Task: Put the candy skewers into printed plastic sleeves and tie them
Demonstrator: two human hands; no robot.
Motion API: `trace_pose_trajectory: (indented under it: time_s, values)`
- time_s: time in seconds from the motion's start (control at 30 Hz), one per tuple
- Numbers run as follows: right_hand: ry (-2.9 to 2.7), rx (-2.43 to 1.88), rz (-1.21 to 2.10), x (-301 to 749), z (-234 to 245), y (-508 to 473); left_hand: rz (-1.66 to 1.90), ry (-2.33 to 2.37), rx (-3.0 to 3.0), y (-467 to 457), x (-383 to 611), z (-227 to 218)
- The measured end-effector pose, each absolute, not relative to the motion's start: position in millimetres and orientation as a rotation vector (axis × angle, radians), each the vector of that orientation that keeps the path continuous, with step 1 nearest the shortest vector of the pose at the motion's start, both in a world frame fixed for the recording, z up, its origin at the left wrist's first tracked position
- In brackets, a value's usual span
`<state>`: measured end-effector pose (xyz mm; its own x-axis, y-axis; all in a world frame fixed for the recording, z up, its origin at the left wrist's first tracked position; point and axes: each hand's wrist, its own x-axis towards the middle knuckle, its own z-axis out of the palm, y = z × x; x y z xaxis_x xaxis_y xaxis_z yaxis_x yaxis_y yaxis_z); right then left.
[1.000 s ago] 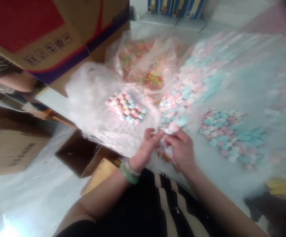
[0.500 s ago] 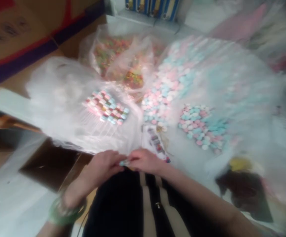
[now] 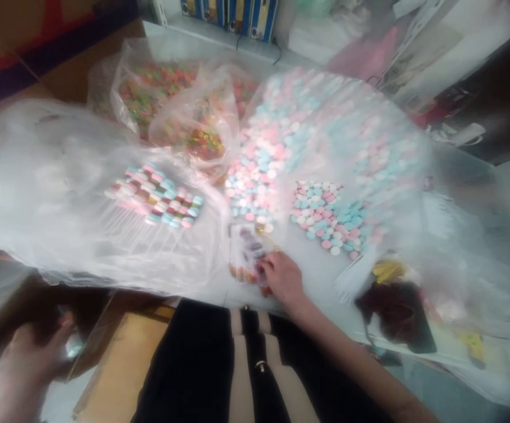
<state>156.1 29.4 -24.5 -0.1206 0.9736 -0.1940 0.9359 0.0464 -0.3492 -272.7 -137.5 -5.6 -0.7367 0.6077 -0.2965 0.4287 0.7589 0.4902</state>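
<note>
My right hand [image 3: 282, 278] rests on the table edge with its fingers curled on a small clear packet of stickers [image 3: 246, 254]. My left hand [image 3: 32, 359] is low at the left, blurred, closed around a small pale thing over an open cardboard box [image 3: 26, 305]. A row of pink, white and blue candies on sticks [image 3: 155, 197] lies on a clear plastic bag [image 3: 61, 188] ahead of me. Loose pastel candies [image 3: 332, 217] are heaped to the right of my right hand.
A big bag of pastel candies [image 3: 316, 129] and bags of red and green sweets [image 3: 167, 100] fill the back of the table. A dark pouch [image 3: 398, 314] and a yellow thing [image 3: 387, 270] lie at the right. Blue binders [image 3: 237, 14] stand far behind.
My hands were together at the table edge; now my left hand has dropped down to the left over the box, and my right hand has moved onto the sticker packet.
</note>
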Motion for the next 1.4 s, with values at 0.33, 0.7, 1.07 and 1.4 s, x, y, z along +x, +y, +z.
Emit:
trace_pose_trajectory:
  time_s: [0.33,0.7,1.07,1.4]
  values:
    - [-2.215,-1.884,0.390,157.8,-38.7,28.6,0.781,1.559,0.955,-12.0,-66.0,10.0]
    - [-1.996,-1.361,0.512,149.6,0.5,31.4,0.895,1.319,0.836,28.7,2.0,-0.3]
    - [-1.806,-1.441,1.508,72.3,10.2,59.3,1.161,1.252,0.186,14.5,-62.1,15.5]
    - [-2.647,-1.360,0.881,-25.6,-2.4,82.0,1.275,1.429,0.010,-24.7,-164.1,2.0]
